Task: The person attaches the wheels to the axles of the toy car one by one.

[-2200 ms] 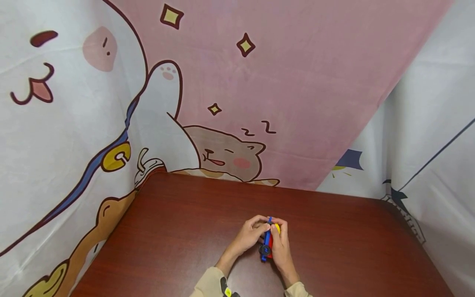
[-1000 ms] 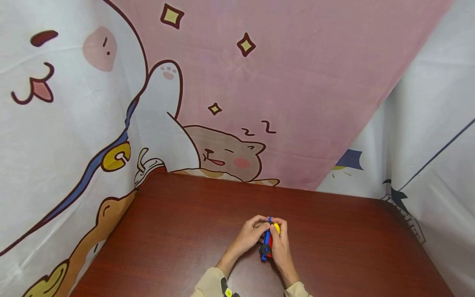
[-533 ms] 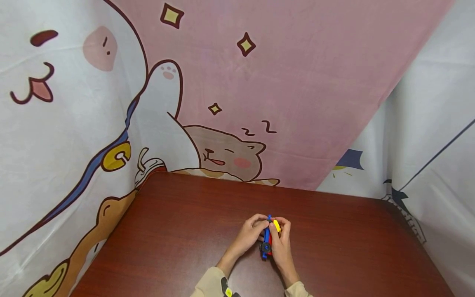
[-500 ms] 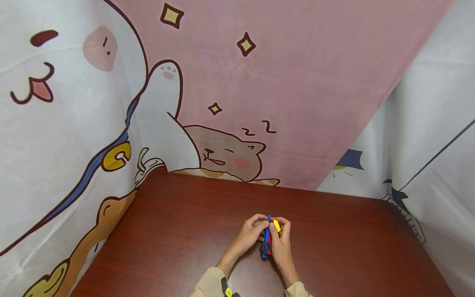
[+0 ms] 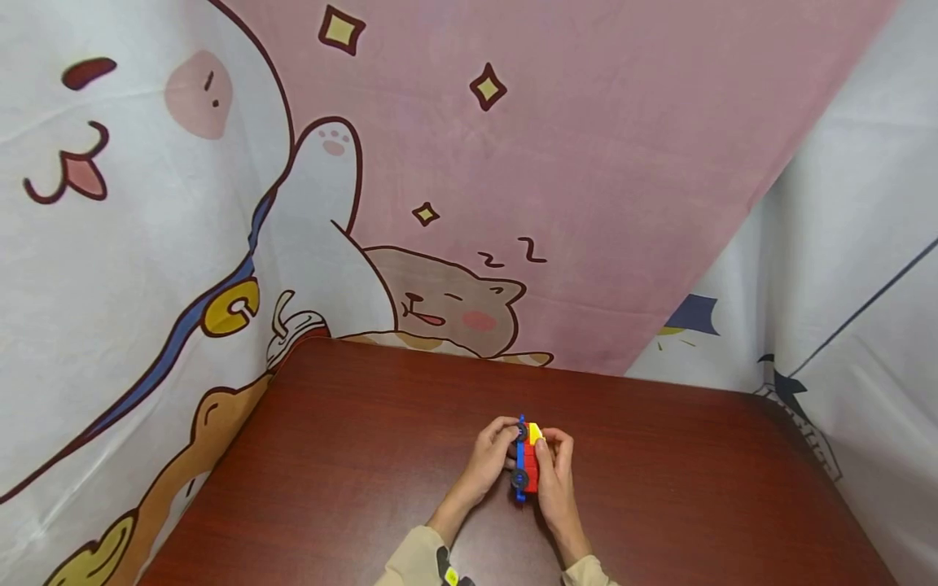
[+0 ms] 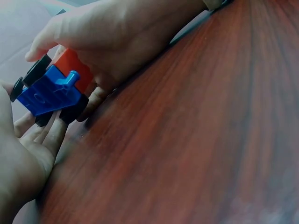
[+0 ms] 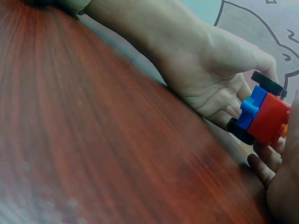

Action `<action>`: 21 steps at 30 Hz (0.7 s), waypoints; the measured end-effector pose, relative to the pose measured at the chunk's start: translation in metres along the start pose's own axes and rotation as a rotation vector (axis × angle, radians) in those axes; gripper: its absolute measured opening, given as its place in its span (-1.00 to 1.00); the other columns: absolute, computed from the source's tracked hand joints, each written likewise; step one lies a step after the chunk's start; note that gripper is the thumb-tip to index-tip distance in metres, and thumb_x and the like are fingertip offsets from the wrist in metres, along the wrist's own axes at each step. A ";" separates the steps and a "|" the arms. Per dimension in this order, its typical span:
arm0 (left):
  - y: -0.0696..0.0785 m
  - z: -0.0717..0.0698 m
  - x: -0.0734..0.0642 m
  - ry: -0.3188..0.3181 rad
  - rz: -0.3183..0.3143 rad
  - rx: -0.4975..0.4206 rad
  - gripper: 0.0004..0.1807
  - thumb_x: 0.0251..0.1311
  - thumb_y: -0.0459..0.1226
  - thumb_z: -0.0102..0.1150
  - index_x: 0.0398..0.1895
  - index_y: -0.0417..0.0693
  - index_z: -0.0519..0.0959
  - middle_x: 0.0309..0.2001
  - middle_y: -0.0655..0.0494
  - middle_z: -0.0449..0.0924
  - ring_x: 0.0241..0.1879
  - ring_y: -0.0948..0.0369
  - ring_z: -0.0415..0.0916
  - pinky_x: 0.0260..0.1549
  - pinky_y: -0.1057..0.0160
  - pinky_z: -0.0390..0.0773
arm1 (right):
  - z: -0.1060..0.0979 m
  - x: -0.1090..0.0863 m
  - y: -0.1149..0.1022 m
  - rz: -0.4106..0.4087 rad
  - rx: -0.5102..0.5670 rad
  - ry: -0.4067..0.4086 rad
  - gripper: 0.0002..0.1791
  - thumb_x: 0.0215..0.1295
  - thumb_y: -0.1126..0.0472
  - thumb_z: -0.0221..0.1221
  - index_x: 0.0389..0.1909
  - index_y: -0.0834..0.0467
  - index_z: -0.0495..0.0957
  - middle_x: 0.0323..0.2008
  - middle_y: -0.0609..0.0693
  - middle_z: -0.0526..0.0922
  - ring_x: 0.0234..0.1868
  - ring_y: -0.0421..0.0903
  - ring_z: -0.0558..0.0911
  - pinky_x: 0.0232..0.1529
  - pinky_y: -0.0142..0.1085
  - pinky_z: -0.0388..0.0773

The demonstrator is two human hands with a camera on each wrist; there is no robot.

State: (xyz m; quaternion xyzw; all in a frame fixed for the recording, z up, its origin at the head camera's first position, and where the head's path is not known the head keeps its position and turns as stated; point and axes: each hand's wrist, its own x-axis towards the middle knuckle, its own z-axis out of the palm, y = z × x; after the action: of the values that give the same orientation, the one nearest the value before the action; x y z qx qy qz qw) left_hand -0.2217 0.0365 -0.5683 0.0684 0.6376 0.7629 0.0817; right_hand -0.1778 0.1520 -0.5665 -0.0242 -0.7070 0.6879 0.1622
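Note:
Both hands hold a toy brick car (image 5: 532, 474) with a blue chassis, red body blocks, a yellow block at its far end and black wheels. It lies on its side, wheels toward the left hand. My left hand (image 5: 480, 464) pinches the chassis near the far wheel. With thumb and fingers, my right hand (image 5: 558, 482) grips the yellow and red side. In the left wrist view, the blue chassis (image 6: 50, 94) shows a small peg at its end. The right wrist view shows the red end block (image 7: 267, 119) between two wheels. Some fingertips are hidden behind the car.
A dark reddish-brown wooden table (image 5: 352, 439) lies beneath the hands. Behind it and at both sides hang printed cloths (image 5: 623, 203) with cartoon animals. A black strap with a yellow-green piece (image 5: 450, 576) sits at the left sleeve.
The car has turned in the hands, so more of its red and yellow blocks and the far wheel show. It has shifted slightly away and left, with the left hand following.

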 end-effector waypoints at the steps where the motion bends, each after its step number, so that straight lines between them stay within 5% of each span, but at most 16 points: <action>1: 0.004 0.001 -0.002 0.011 0.002 -0.004 -0.67 0.37 -0.24 0.03 0.06 -0.27 0.54 -0.35 0.16 0.58 -0.49 0.32 0.48 -0.56 0.40 0.53 | 0.000 0.000 0.000 0.009 -0.008 0.002 -0.66 0.57 0.25 -0.08 0.20 0.36 0.21 -0.07 0.04 0.41 -0.13 -0.32 0.49 -0.14 -0.53 0.46; 8: 0.038 0.000 -0.017 0.023 0.091 -0.063 -0.69 0.39 -0.36 0.03 0.08 -0.43 0.49 -0.30 0.08 0.63 -0.45 0.24 0.47 -0.50 0.38 0.52 | -0.002 0.002 0.003 0.028 -0.060 0.004 -0.66 0.56 0.19 -0.05 0.18 0.31 0.26 -0.12 0.03 0.42 -0.18 -0.28 0.49 -0.17 -0.52 0.45; 12: 0.029 -0.002 -0.012 0.042 0.120 -0.058 -0.69 0.42 -0.37 -0.02 0.11 -0.41 0.50 -0.34 0.17 0.57 -0.52 0.21 0.36 -0.56 0.39 0.42 | -0.004 0.001 0.002 0.009 -0.049 -0.054 -0.71 0.54 0.22 -0.01 0.11 0.32 0.30 -0.28 -0.03 0.53 -0.28 -0.28 0.54 -0.24 -0.49 0.49; 21: 0.006 -0.004 -0.001 0.034 0.067 -0.058 -0.67 0.48 -0.26 -0.10 0.13 -0.27 0.52 -0.36 0.22 0.53 -0.55 0.26 0.30 -0.63 0.42 0.34 | -0.006 -0.001 0.003 0.014 -0.010 -0.151 -0.78 0.50 0.24 0.03 -0.01 0.30 0.32 -0.39 -0.10 0.69 -0.37 -0.27 0.63 -0.29 -0.45 0.56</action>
State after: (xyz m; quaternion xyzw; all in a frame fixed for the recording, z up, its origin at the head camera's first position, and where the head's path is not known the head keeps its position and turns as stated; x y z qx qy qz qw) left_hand -0.2214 0.0317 -0.5634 0.0744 0.6140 0.7844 0.0473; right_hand -0.1761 0.1572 -0.5699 0.0218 -0.7205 0.6853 0.1033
